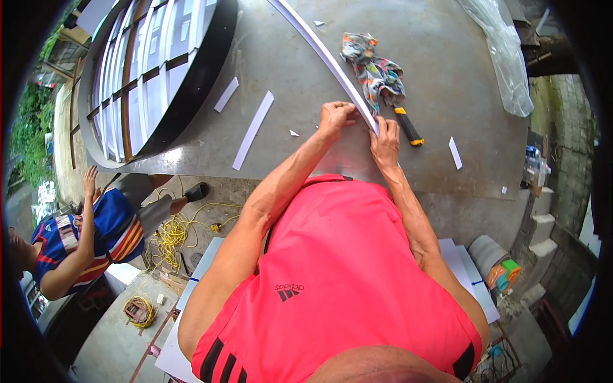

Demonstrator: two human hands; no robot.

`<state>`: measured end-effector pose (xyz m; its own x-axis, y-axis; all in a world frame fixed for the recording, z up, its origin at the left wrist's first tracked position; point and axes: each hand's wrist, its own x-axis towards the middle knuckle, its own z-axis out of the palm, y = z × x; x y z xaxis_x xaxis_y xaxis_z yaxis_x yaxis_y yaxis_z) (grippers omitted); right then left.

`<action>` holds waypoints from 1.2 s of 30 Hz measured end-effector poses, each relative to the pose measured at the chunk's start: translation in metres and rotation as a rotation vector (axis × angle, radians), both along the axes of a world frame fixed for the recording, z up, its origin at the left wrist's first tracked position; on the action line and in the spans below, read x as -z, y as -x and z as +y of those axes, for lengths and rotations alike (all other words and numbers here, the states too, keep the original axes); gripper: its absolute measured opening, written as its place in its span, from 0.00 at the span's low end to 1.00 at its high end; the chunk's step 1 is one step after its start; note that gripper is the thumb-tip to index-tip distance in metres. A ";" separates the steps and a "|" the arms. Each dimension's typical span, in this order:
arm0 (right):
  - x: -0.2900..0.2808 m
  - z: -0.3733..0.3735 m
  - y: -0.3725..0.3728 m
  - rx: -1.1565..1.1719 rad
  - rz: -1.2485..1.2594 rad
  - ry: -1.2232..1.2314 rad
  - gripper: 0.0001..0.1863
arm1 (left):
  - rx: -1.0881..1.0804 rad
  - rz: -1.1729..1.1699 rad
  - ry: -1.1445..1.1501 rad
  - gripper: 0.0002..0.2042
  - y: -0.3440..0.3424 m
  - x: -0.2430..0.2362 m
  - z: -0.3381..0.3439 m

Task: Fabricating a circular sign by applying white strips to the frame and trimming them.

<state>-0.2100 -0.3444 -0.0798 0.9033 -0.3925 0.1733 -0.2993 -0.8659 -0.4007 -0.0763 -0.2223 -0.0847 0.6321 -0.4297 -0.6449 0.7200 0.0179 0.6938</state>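
A long narrow white strip (333,66) runs from the far edge of view down to my hands at the near side of the metal table (287,57). My right hand (385,143) pinches its near end between thumb and fingers. Just to the left, my left hand (336,119) has its fingers closed on the strip's left edge. A tool with a black and yellow handle (408,126) lies right of my right hand, its far end under a crumpled multicoloured rag (382,78).
White offcuts (253,130) lie on the table. A large dark-rimmed round frame with white slats (137,76) stands at the left. Clear plastic sheeting (504,64) hangs over the far right. Another person (96,230) is beside the frame; a yellow cord (175,239) tangles on the floor.
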 end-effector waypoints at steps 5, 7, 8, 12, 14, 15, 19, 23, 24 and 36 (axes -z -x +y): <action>-0.001 0.006 0.017 -0.005 0.013 0.105 0.26 | -0.001 -0.004 -0.018 0.13 0.007 -0.002 0.005; -0.002 0.010 0.016 -0.011 0.051 0.115 0.25 | 0.021 0.010 -0.002 0.13 0.008 -0.003 0.006; -0.002 0.012 0.014 0.003 0.070 0.086 0.24 | 0.021 0.000 -0.003 0.12 0.008 -0.003 0.006; -0.005 0.013 0.007 0.025 0.109 -0.010 0.19 | 0.046 -0.026 -0.029 0.13 0.003 -0.001 0.012; -0.010 0.011 0.010 0.006 0.115 -0.016 0.18 | 0.009 -0.096 -0.146 0.15 -0.006 0.004 0.016; -0.014 0.008 0.013 0.013 0.122 -0.149 0.17 | -0.003 -0.100 -0.147 0.15 -0.013 0.008 0.017; -0.040 -0.005 0.042 -0.102 0.058 -0.406 0.15 | -0.277 -0.204 -0.133 0.21 -0.068 0.021 0.022; -0.071 -0.013 0.089 -0.112 0.099 -0.518 0.13 | -0.451 -0.023 0.165 0.32 -0.108 0.019 0.012; -0.075 -0.014 0.099 -0.144 0.110 -0.516 0.13 | -0.494 0.082 0.271 0.33 -0.116 0.015 0.013; -0.071 -0.002 0.135 -0.067 0.109 -0.542 0.15 | -0.587 0.151 0.638 0.27 -0.091 -0.029 0.011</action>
<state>-0.3450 -0.3461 -0.0088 0.9307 -0.3405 -0.1335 -0.3155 -0.5628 -0.7640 0.0151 -0.2116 -0.0557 0.7916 -0.3688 -0.4871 0.5557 0.7661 0.3230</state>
